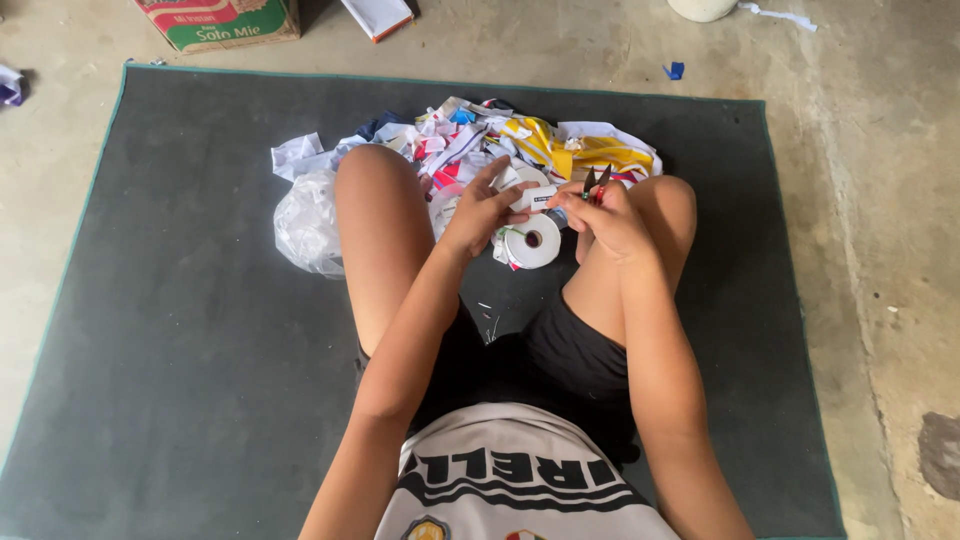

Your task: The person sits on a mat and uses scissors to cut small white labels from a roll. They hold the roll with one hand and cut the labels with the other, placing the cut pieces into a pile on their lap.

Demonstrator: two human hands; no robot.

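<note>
I sit on a dark grey mat (180,330) with my knees raised. My left hand (482,208) pinches a short piece of white ribbon (532,198) between the knees. My right hand (608,218) holds the other end of that ribbon and also grips small thread snips (596,182), their dark blades pointing up. Just below the hands, a white ribbon roll (534,242) lies on the mat.
A heap of coloured fabric scraps (540,140) lies beyond my knees, with a clear plastic bag (305,225) at its left. A cardboard box (218,22) stands on the concrete floor at the top left. A few thread bits (490,325) lie between my legs.
</note>
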